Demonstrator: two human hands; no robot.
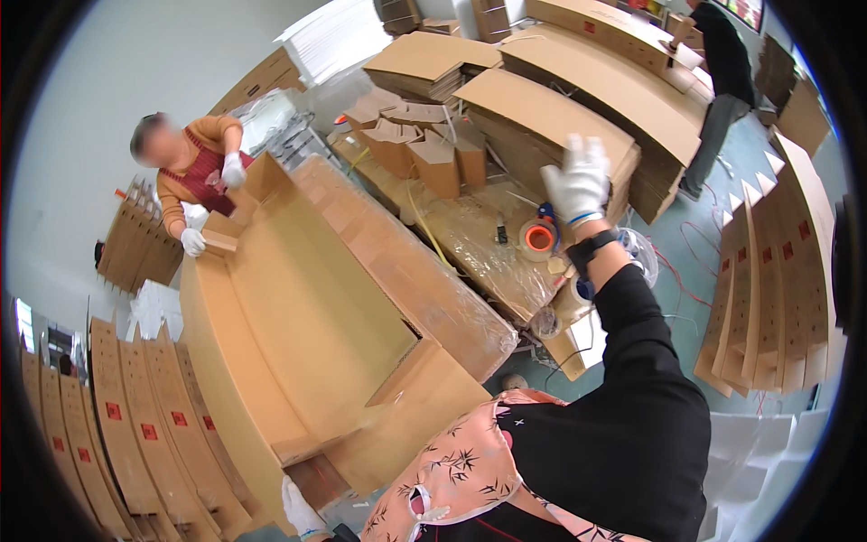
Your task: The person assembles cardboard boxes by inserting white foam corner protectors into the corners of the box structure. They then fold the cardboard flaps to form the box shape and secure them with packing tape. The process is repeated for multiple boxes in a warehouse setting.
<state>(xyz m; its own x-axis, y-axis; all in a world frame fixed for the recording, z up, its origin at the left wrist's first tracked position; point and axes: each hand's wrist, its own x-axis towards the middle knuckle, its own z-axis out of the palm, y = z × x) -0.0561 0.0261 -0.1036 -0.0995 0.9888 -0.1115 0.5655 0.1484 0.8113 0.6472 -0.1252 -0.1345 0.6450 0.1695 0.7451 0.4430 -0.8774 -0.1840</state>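
My right hand [578, 181], in a white glove, is raised with fingers spread and nothing in it. Close to it on the bench are a tape dispenser with an orange-cored roll [539, 238] and a small black object [502, 233]. Low at the left, my gloved left hand [302, 509] is beside the near corner of a long, open cardboard box [307, 289]; its fingers are too unclear to read. A cut-out flap [406, 370] stands at the box's near end. At the far end, a co-worker's gloved hands are at its corner and a small cardboard piece [219, 240].
A plastic-covered bench [452, 244] bears folded cardboard inserts [424, 149] and flat carton stacks [551, 117]. More cartons stand at the left [144, 434] and right [768, 280]. Red cables [691, 244] lie on the floor. Another person stands at the far right [722, 81].
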